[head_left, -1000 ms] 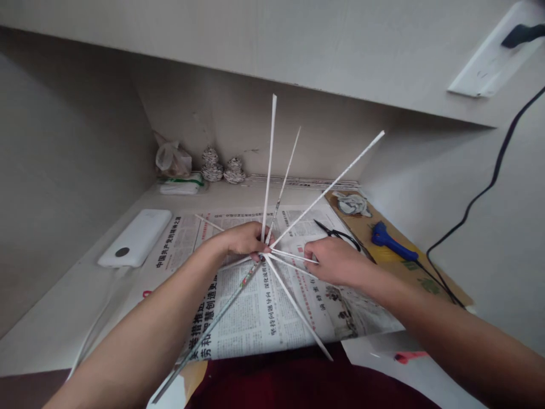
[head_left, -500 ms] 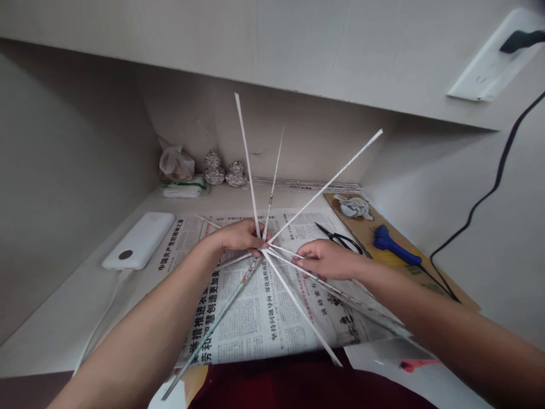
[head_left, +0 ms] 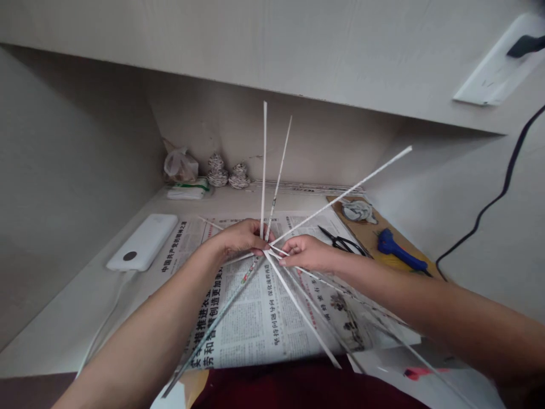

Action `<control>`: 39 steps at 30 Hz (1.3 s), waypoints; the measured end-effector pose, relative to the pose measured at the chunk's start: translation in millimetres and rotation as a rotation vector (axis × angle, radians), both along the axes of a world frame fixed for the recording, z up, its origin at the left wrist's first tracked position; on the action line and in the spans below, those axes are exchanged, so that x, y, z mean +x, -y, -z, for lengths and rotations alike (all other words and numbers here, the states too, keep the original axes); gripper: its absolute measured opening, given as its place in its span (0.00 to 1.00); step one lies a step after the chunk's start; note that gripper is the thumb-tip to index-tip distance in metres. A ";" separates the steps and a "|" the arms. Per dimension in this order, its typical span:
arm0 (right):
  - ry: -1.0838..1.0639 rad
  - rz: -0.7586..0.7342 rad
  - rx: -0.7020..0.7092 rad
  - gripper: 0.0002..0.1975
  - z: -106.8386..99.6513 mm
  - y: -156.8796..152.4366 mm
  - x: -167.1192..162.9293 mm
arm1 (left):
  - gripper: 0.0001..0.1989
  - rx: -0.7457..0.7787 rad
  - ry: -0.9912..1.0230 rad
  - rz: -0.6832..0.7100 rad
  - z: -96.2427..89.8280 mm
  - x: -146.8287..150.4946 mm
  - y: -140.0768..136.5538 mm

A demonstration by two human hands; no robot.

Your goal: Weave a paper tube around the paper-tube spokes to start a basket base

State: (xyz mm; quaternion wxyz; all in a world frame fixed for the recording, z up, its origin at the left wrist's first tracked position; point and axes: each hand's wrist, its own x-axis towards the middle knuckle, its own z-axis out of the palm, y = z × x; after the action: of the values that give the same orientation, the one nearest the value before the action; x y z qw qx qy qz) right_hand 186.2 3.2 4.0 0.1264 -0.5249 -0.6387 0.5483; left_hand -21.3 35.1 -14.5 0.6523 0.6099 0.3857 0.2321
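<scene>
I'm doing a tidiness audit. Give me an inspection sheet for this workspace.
Surface: newspaper spread on a pale table.
Job's things: sticks fan out from one crossing.
Clutter: scissors near the right hand; blue glue gun on cardboard; white device at left.
Hands: left hand pinches the sticks at their crossing; right hand touches them close by, grip unclear.
Cables: white cable at the device; black cable at right.
Surroundings: plug in wall socket; bag and two woven figures at back.

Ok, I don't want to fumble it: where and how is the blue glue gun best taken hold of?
Probably by its slim handle, wrapped from the near right by the right hand, once free: the blue glue gun lies on the brown board, handle slanting right and toward you, bulkier end away.
</scene>
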 end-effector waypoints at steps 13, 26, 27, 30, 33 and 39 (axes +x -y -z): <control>-0.017 0.149 -0.030 0.09 0.9 -3.7 -17.7 | 0.15 -0.011 0.032 -0.004 5.4 1.6 -3.1; 0.015 0.112 -0.082 0.06 -3.6 -2.8 -18.9 | 0.14 -0.011 0.029 0.052 -0.9 6.8 2.8; 0.029 0.112 -0.076 0.06 -3.8 -2.7 -19.0 | 0.15 -0.016 0.026 0.043 -0.7 7.2 3.0; 0.077 0.111 -0.043 0.04 -1.4 -4.1 -17.7 | 0.16 -0.013 0.018 0.018 -0.1 8.2 3.7; 0.098 0.071 0.039 0.05 4.7 -8.2 -14.2 | 0.18 0.003 -0.006 0.025 -0.1 9.0 4.6; 0.232 -0.021 0.217 0.06 12.2 -14.1 -9.3 | 0.21 0.089 -0.104 -0.013 1.6 12.6 6.0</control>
State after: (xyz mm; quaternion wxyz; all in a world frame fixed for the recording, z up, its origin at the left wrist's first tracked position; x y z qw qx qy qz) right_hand 177.0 17.3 -8.2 0.1023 -0.5612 -0.7100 0.4130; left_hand -8.7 29.1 -16.1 0.6020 0.6470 0.4123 0.2212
